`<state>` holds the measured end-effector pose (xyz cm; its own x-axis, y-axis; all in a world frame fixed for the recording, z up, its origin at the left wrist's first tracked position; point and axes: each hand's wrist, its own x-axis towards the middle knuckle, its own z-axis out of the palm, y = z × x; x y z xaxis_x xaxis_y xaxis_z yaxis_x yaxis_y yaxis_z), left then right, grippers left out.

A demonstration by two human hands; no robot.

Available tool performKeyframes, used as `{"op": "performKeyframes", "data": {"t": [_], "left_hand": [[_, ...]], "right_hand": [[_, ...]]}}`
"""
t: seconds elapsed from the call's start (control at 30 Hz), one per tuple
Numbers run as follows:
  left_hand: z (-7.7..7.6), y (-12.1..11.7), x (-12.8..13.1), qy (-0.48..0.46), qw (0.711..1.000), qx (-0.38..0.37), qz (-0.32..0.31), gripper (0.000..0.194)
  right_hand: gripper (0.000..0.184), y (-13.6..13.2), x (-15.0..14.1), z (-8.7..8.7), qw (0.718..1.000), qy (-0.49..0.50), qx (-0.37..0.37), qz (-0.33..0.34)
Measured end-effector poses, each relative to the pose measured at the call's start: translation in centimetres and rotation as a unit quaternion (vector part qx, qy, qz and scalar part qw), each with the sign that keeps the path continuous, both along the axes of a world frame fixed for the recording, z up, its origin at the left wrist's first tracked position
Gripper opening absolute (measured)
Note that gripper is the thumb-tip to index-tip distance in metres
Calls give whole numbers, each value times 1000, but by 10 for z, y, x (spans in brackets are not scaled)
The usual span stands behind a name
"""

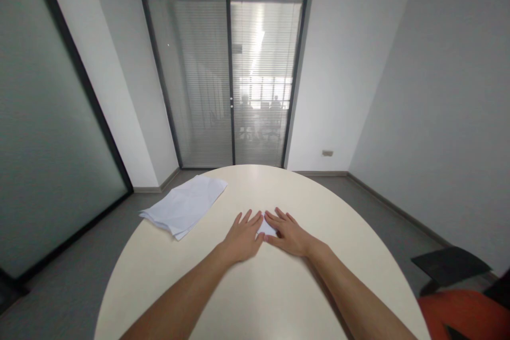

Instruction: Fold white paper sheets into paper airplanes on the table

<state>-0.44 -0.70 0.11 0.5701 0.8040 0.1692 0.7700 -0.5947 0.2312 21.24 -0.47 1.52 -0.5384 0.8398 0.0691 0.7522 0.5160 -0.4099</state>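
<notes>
Left hand: my left hand (pixel 243 237) is unclenched and laid palm down, its fingers spread and pointing away from me; the index fingertip and thumb meet the left side of the small white paper (pixel 266 227).
Right hand: my right hand (pixel 291 236) is likewise released and flattened, palm down, its index finger and thumb at the right side of the same paper.
Contact: I press or touch the small white paper from above and from its sides, rather than pinching it; how much of it lies under my fingers I cannot tell.
Gap between hands: narrow; the fingertips and thumbs nearly meet, framing the visible white part.
Small white paper: on the round table (pixel 258 292), between my two hands.
Paper sheets (pixel 189 203): loosely stacked and creased, at the table's far left edge, partly overhanging it, well apart from my left hand.
Chair (pixel 464 311): red seat with a black armrest, beside the table on my right.
Background: glass doors (pixel 199 85) with blinds, beyond the table's far edge.
</notes>
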Motion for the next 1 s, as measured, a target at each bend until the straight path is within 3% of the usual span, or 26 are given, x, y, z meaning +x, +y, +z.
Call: {"op": "performKeyframes", "data": {"t": [0.27, 0.43, 0.6, 0.8, 1.0], "left_hand": [[-4, 0, 1, 4, 1000, -3, 13, 57], [-4, 0, 2, 7, 1000, -15, 23, 59], [-5, 0, 5, 3, 999, -8, 48, 59], [-9, 2, 3, 0, 999, 1, 52, 59], [-2, 1, -1, -11, 999, -14, 34, 61]], "right_hand": [[42, -4, -4, 18, 992, 64, 43, 98], [28, -1, 1, 19, 994, 91, 12, 66], [20, -2, 2, 20, 992, 66, 59, 91], [27, -5, -2, 17, 992, 72, 68, 75], [44, 2, -7, -2, 992, 56, 86, 70]]}}
